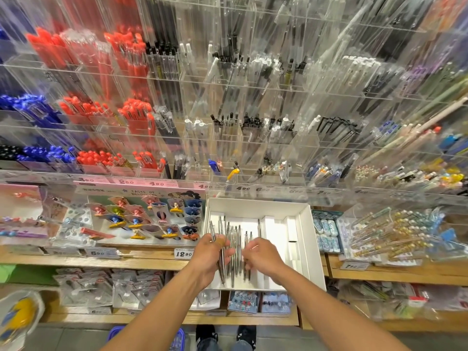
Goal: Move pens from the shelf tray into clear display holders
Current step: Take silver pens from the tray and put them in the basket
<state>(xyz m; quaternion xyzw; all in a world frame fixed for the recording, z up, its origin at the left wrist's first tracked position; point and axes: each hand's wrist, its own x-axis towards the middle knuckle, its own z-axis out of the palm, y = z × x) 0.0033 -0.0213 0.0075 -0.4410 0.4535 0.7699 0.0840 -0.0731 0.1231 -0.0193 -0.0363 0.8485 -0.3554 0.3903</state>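
Observation:
A white shelf tray [305, 239] sits on the wooden shelf in front of me, with several slim silver pens [237, 239] lying in its left half. My left hand [209, 259] grips a bunch of these pens over the tray's front left. My right hand [262, 257] hovers just to the right with fingers curled around one or two pens. Above the shelf rise rows of clear display holders [228, 138] filled with red, blue, black and white pens.
A card of figurine clips [149, 219] lies left of the tray, and erasers [326, 234] and a clear box of decorated pens [390, 236] lie to its right. Price labels line the shelf edge [141, 262]. Packaged goods fill the lower shelf.

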